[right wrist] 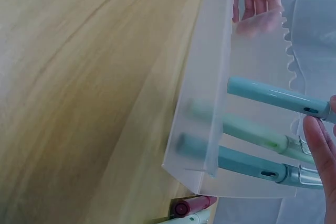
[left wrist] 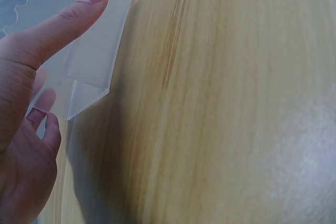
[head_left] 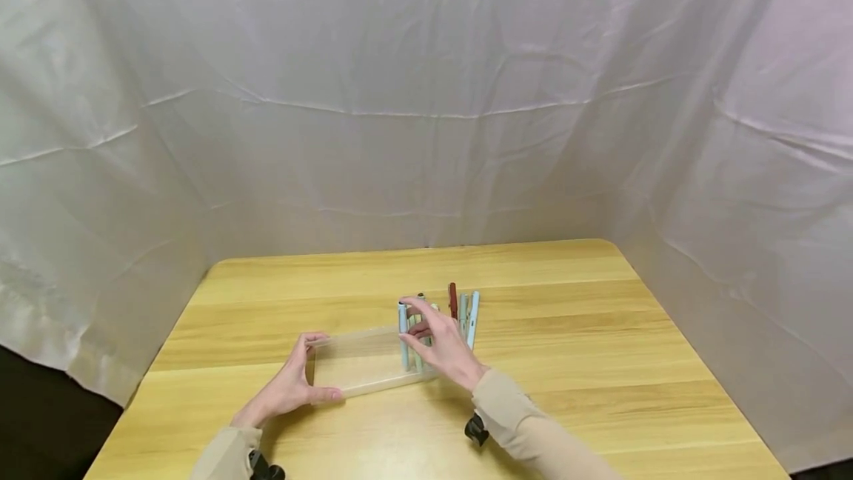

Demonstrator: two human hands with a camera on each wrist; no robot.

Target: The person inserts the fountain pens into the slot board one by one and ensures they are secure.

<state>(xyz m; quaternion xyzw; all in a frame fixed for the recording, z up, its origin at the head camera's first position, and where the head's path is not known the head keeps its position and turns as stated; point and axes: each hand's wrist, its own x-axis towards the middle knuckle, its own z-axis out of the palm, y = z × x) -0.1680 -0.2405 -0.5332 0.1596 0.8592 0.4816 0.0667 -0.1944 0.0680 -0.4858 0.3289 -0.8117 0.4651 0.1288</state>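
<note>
My left hand (head_left: 291,390) grips the left end of a translucent plastic pen tray (head_left: 356,363), thumb on its near side and fingers at the far side. In the right wrist view the tray's back wall (right wrist: 257,51) has a notched edge. My right hand (head_left: 445,350) pinches a light blue pen (right wrist: 273,95) near its upper end, holding it upright at the tray. Beside it a pale green pen (right wrist: 252,131) and a teal pen (right wrist: 244,165) stand in the tray's right end. Whether the held pen touches the tray's floor, I cannot tell.
Right of the tray, a dark red pen (head_left: 452,301), a grey-green pen (head_left: 463,308) and another light blue pen (head_left: 473,317) lie on the wooden table (head_left: 573,361). Pale curtains (head_left: 426,154) enclose the table's back and sides.
</note>
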